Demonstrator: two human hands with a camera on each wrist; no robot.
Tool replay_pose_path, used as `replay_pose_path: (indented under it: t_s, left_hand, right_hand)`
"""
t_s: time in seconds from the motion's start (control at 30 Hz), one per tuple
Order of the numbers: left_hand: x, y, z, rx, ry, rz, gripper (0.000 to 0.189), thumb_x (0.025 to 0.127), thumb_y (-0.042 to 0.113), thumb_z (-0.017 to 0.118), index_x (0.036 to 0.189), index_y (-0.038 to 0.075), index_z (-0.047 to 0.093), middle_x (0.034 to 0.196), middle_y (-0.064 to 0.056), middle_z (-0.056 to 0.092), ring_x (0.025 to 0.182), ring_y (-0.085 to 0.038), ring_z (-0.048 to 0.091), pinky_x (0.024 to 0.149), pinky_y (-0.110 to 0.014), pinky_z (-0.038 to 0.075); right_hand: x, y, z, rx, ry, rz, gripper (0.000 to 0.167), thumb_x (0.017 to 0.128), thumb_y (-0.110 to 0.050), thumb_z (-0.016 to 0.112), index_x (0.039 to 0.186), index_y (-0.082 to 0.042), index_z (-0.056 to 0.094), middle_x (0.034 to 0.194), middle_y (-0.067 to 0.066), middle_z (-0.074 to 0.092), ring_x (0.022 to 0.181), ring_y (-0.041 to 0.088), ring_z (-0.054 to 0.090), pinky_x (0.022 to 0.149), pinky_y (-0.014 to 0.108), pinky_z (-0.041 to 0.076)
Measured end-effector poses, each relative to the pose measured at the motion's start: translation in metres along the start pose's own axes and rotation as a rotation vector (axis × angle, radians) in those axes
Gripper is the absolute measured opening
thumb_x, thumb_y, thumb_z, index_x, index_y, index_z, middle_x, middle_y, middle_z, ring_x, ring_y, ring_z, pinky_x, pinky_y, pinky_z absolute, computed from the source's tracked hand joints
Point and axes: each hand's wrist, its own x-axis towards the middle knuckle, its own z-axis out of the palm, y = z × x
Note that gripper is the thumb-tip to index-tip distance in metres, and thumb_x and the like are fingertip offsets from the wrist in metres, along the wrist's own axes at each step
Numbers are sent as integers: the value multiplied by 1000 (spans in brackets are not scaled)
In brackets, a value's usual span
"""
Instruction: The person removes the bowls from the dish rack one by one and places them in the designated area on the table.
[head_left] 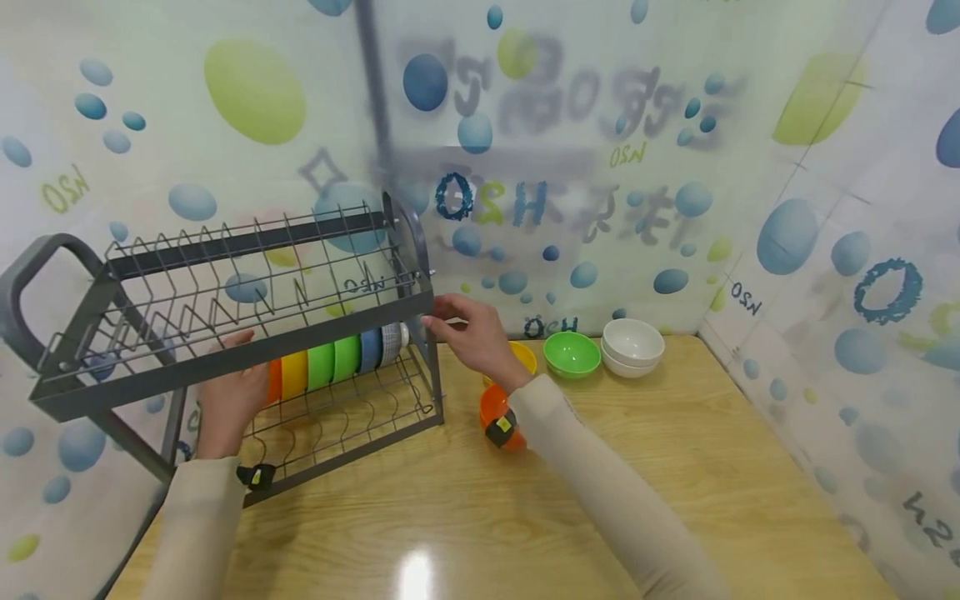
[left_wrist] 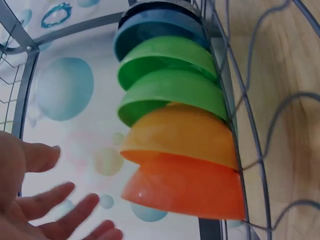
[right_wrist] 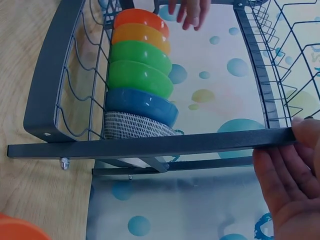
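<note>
A grey two-tier dish rack [head_left: 247, 367] stands at the left of the table. On its lower tier, bowls lean in a row: an orange bowl [left_wrist: 185, 187], a yellow bowl [left_wrist: 182, 132], two green bowls [right_wrist: 140, 75], a blue bowl [right_wrist: 140, 105] and a patterned bowl [right_wrist: 135, 126]. My left hand [head_left: 234, 404] reaches under the upper tier beside the orange bowl; in the left wrist view its fingers are spread and apart from the bowls. With thumb and fingers, my right hand [right_wrist: 292, 175] pinches the rack's right side bar [right_wrist: 200, 143].
Right of the rack, an orange bowl [head_left: 495, 404] sits partly behind the right wrist. Behind it are a yellow bowl [head_left: 522, 357], a green bowl [head_left: 572, 354] and stacked white bowls [head_left: 633, 343] on the wooden table [head_left: 600, 433]. A patterned curtain [head_left: 525, 108] hangs behind.
</note>
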Motion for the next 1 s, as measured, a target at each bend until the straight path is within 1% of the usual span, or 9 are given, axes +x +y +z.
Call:
replay_pose_path:
  t_s: [0.07,0.17,0.27,0.3,0.4,0.57,0.67,0.9,1.0]
  left_hand:
    - [0,-5,-2,2,6,9,52,107,32,50,146,-3,53,149,-28,51,135,-50,50,108,-67,42]
    - [2,-13,-4,-7,56,119,45,105,22,55,148,7,54,149,-24,54,134,-48,52,107,-68,43]
    - [1,-18,-3,8,88,206,43,101,10,61,144,11,56,137,-24,59,118,-47,59,96,-65,50]
    - [1,-20,-2,15,77,197,49,100,9,62,148,12,52,138,-25,57,116,-48,59,95,-65,51]
    - [-4,-21,-2,60,22,128,47,100,4,62,145,0,49,128,-33,56,107,-51,58,89,-64,54]
    - [-6,-21,-3,142,-139,-44,51,105,12,54,152,-2,40,135,-39,51,118,-56,55,87,-64,56]
    - [-5,-23,-4,169,-204,-102,51,106,14,51,153,-4,38,138,-42,49,121,-57,53,86,-63,55]
    - [-3,-27,-2,154,-193,-133,46,105,8,49,147,-10,43,136,-41,50,119,-54,54,84,-59,56]
    - [-2,-29,-2,147,-174,-126,42,104,6,50,142,-13,46,132,-40,52,111,-52,56,74,-51,56]
  right_hand:
    - [1,-1,1,-15,2,4,29,102,-25,66,126,-9,67,113,10,74,102,24,73,93,29,60]
    - [1,-3,2,-43,2,-1,29,102,-25,65,126,-8,67,112,10,74,102,22,73,93,29,60]
    - [1,-3,2,-60,7,-4,28,103,-25,65,125,-8,67,111,10,74,102,22,73,93,29,60]
    - [1,-3,2,-62,8,-6,27,103,-25,65,124,-8,67,111,10,74,102,22,73,93,30,60]
    - [0,-3,2,-69,13,-5,27,103,-25,65,124,-8,67,111,10,74,102,23,73,93,30,61]
    - [-2,-4,2,-76,19,-7,27,103,-24,65,124,-7,67,110,10,74,101,23,73,92,30,61]
    - [-2,-4,3,-70,14,-7,26,103,-23,65,124,-7,67,109,10,74,101,23,73,91,29,61]
    - [-2,-3,3,-62,19,-7,25,103,-24,65,122,-8,67,109,10,74,100,22,73,91,28,61]
    - [-2,-3,3,-61,22,-10,26,103,-24,65,123,-8,67,109,10,74,100,21,73,91,29,61]
